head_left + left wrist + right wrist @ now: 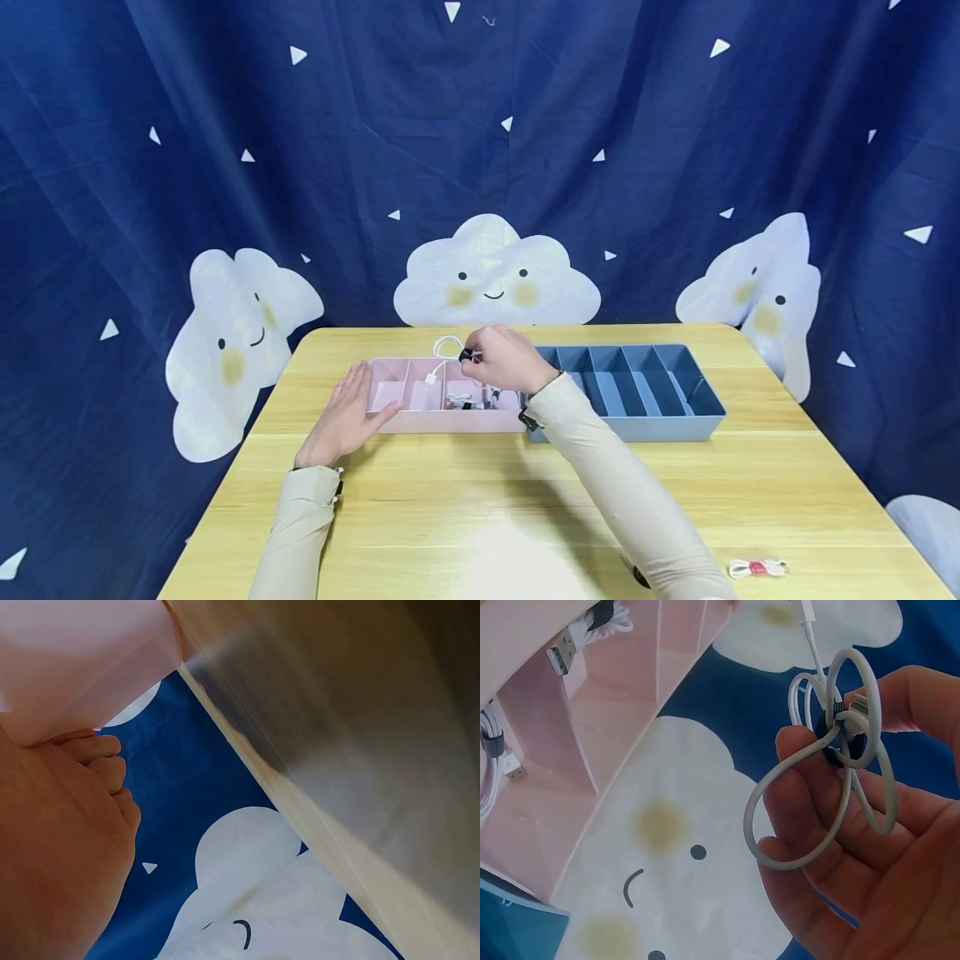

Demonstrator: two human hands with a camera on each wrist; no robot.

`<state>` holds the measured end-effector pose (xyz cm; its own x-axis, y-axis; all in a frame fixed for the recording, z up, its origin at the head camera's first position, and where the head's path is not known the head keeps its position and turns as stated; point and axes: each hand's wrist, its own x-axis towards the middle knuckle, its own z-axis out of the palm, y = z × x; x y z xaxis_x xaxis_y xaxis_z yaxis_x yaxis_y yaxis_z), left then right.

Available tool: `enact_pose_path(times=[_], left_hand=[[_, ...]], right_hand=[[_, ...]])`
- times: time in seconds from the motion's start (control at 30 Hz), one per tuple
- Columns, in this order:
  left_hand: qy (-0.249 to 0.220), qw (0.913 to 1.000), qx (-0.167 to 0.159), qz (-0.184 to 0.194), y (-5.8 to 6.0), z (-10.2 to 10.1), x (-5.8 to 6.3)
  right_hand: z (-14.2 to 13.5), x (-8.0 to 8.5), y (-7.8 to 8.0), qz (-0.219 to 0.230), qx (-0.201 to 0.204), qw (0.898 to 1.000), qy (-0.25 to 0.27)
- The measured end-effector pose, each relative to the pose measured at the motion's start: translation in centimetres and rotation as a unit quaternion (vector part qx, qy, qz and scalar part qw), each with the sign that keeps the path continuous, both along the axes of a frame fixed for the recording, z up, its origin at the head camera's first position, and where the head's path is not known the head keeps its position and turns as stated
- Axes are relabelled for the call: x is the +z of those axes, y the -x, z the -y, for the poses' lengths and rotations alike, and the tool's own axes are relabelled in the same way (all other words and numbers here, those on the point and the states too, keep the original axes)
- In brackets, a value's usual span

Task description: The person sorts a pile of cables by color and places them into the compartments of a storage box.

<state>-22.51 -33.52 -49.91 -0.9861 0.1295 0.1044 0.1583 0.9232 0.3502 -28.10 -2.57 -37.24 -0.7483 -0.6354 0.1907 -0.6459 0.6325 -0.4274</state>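
Observation:
My right hand (504, 357) pinches a coiled white charging cable (754, 825) above the pink divided box (450, 422). A black tie (467, 356) binds the coil, and one white connector (431, 378) hangs over a left-middle compartment. In the right wrist view, a metal plug tip (860, 704) shows near the fingertips. My left hand (343, 419) rests on the box's left end, fingers extended along the side wall and thumb at the front rim. Other bundled white cables (459, 401) lie in the compartments further right, partly hidden by the right hand.
A blue divided box (660, 427) stands against the pink box's right end. Near the table's front right lies a white cable bundle (757, 568) with a red tie. Behind the wooden table (420, 517) hangs a dark blue curtain (480, 167) with clouds.

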Motion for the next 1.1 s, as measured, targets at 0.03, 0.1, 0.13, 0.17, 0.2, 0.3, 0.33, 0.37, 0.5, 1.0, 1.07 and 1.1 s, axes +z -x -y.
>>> enact_pose_path(times=[0.03, 0.1, 0.13, 0.17, 0.2, 0.3, 0.33, 0.37, 0.5, 1.0, 1.07, 1.1], left_hand=[[0.0, 1.0, 0.0, 0.0, 0.0, 0.0, 0.0], [0.002, 1.0, 0.0, -0.001, 0.0, 0.0, 0.0], [0.002, 1.0, 0.0, -0.002, 0.0, 0.0, 0.0], [0.002, 1.0, -0.001, -0.002, 0.1, 0.0, 0.0], [0.002, 1.0, -0.001, -0.002, 0.1, 0.0, -0.1], [0.001, 1.0, -0.001, -0.001, 0.1, -0.1, -0.1], [0.0, 1.0, -0.001, -0.001, 0.1, -0.1, -0.1], [0.001, 1.0, -0.001, 0.0, 0.1, -0.1, 0.0], [0.0, 1.0, 0.0, -0.001, 0.0, -0.2, 0.1], [0.007, 1.0, 0.0, -0.001, 0.0, -0.2, 0.1], [0.008, 1.0, 0.0, -0.004, 0.0, -0.2, 0.0], [0.007, 1.0, 0.001, -0.005, 0.0, -0.1, 0.0]], right_hand=[[0.1, 0.0, 0.0, -0.001, -0.001, 1.0, -0.001], [0.3, 0.0, 0.0, -0.002, -0.002, 1.0, -0.003], [0.4, 0.0, 0.0, -0.002, -0.003, 1.0, -0.004], [0.5, 0.0, 0.0, -0.003, -0.004, 1.0, -0.005], [0.6, 0.0, 0.0, -0.004, -0.005, 1.0, -0.006], [0.9, -0.1, 0.1, -0.008, -0.007, 1.0, -0.007], [1.0, -0.2, 0.1, -0.012, -0.008, 1.0, -0.009], [1.1, -0.3, 0.2, -0.015, -0.008, 1.0, -0.01], [1.4, -0.5, 0.4, -0.024, -0.012, 0.999, -0.018], [2.7, -1.2, 0.7, -0.017, -0.025, 0.998, -0.047], [2.9, -1.3, 0.8, -0.013, -0.026, 0.998, -0.051], [3.0, -1.3, 0.8, -0.01, -0.026, 0.998, -0.053]])
